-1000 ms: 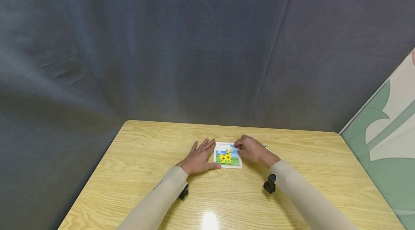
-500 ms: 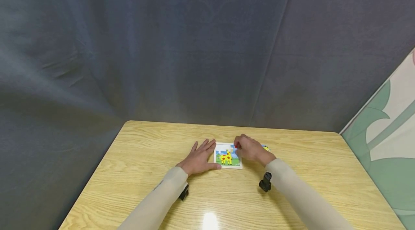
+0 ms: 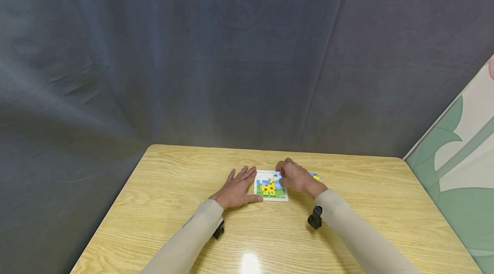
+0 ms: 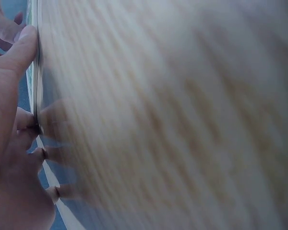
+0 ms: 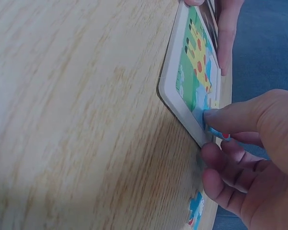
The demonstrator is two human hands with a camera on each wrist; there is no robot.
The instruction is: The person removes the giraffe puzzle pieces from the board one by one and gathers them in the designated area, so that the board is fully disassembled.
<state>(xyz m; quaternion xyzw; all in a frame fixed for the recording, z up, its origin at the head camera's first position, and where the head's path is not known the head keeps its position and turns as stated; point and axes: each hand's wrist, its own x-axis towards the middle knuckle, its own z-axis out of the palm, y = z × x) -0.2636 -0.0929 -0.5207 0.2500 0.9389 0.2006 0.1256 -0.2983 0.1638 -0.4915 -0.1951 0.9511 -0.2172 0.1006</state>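
A white-framed jigsaw tray (image 3: 271, 200) lies flat on the table, its picture a yellow giraffe (image 3: 269, 188) with red spots on green and blue. My left hand (image 3: 237, 189) rests along the tray's left side, fingers spread, thumb at the near left corner. At the far right corner, my right hand (image 3: 295, 176) pinches a blue jigsaw piece (image 5: 220, 134) with a red patch between thumb and fingers. Those fingers partly cover the piece, and whether it sits flat in the tray cannot be told. A pale area shows along the tray's far left part.
Another loose jigsaw piece (image 3: 316, 176), blue and yellow, lies on the table right of the tray, partly behind my right hand. The wooden table (image 3: 173, 179) ends at a dark curtain (image 3: 231, 72). A patterned cloth (image 3: 463, 171) hangs at the right.
My right hand has shifted slightly left with the jigsaw piece, and more of the piece's face shows. More of the loose piece behind it is visible. The left hand stays put.
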